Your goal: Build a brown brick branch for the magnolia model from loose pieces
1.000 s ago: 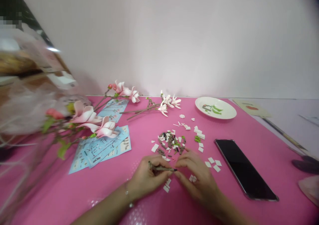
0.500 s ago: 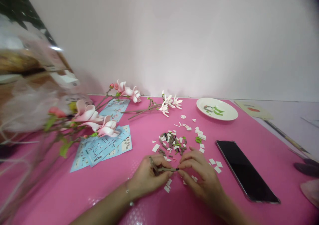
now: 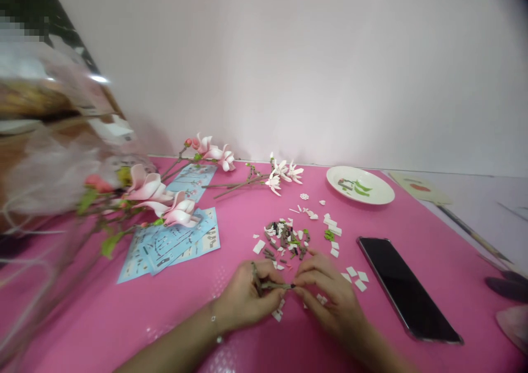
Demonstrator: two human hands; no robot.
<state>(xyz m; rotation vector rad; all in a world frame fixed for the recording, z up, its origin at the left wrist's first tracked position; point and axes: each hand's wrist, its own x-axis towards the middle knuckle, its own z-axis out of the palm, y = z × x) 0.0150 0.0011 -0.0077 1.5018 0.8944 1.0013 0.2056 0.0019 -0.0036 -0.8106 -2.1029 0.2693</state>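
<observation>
My left hand (image 3: 252, 297) is closed around a grey-brown toy-brick branch (image 3: 270, 286), which has one arm angled up and one pointing right. At its right tip sits a small black piece (image 3: 293, 286). The thumb and fingertips of my right hand (image 3: 330, 290) pinch at that black piece, partly covering it. Just beyond my hands lies a pile of small brown, white and green bricks (image 3: 284, 234). Several white tiles (image 3: 279, 310) lie partly hidden under and between my hands.
Finished pink magnolia branches (image 3: 148, 191) and blue instruction sheets (image 3: 185, 243) lie on the left. A white-flowered branch (image 3: 251, 181) rests at the back. To the right are a white plate (image 3: 381, 191) with green pieces, a black phone (image 3: 408, 288) and scattered white tiles (image 3: 357, 278).
The branch is turned slightly and its arm stands more upright. Both hands stay together at its tip; the whole view shifts a little.
</observation>
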